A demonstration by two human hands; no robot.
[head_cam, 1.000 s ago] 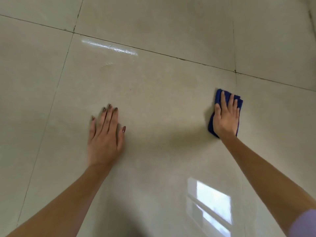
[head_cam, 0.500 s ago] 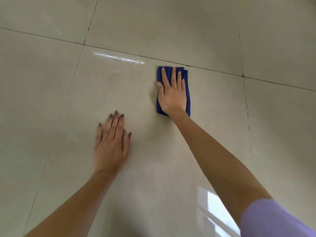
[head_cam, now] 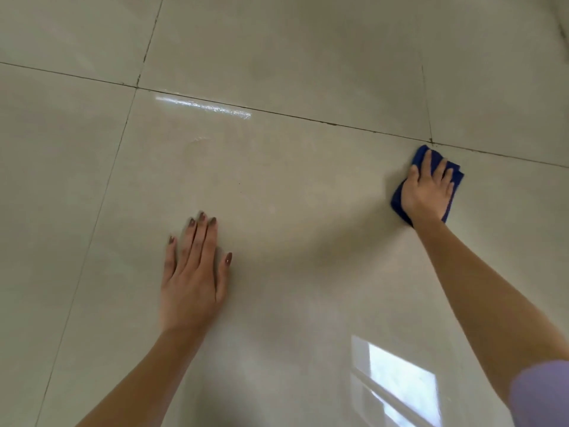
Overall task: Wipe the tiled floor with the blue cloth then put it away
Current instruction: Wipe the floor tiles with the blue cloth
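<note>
A folded blue cloth lies flat on the glossy beige tiled floor, at the right, just below a dark grout line. My right hand presses down on top of it, palm flat, fingers spread, covering most of the cloth. My left hand rests palm down on the same large tile, lower and to the left, fingers together, holding nothing.
Dark grout lines cross the floor ahead and at both sides. A faint wet smear shows on the tile beyond my left hand. A window's reflection shines at the lower right.
My right hand has swept the cloth from the middle top of the tile back to the right. My left hand has stayed planted.
</note>
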